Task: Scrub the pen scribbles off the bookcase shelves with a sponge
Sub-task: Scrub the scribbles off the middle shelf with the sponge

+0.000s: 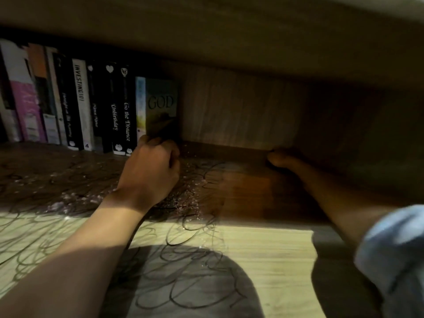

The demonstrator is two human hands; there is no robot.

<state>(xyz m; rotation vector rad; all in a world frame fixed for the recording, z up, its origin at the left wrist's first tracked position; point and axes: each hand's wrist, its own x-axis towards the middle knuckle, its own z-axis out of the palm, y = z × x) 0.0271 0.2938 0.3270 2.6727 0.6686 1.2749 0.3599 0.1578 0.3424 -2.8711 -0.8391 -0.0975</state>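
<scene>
**A:** Where are your hands just now?

**B:** Both are reaching into the bookcase. Your left hand [149, 173] is over the shelf [263, 246], at the foot of the last book in the row, the one with "GOD" on its cover [161, 106]. Its fingers are curled in at the base of that book; whether they pinch the book or hold something underneath, you cannot tell from here, as the hand's back hides them.

**A:** And the right?

**B:** Your right hand [283, 160] is far back on the shelf, near the rear panel [241, 111], in deep shadow. The fingers look curled, but the picture is too dark and blurred to say whether they hold anything. A pale blue sleeve [394, 249] is rolled up on that arm.

**A:** Can you see the sponge?

**B:** No, it does not show plainly in either hand.

**A:** What about the scribbles?

**B:** The pen scribbles [183, 271] loop over the left and middle of the shelf, from the lit front edge back into the shade beside your left wrist. The stretch of shelf in front of your right hand looks bare wood. White flecks of foam [190, 198] lie scattered just right of your left hand and along the shaded band to its left.

**A:** And the books?

**B:** The row of books [80, 104] stands upright at the back left, spines outward, with "INVESTING 101", "Unbirthday" and "Go the Distance" readable among them.
</scene>
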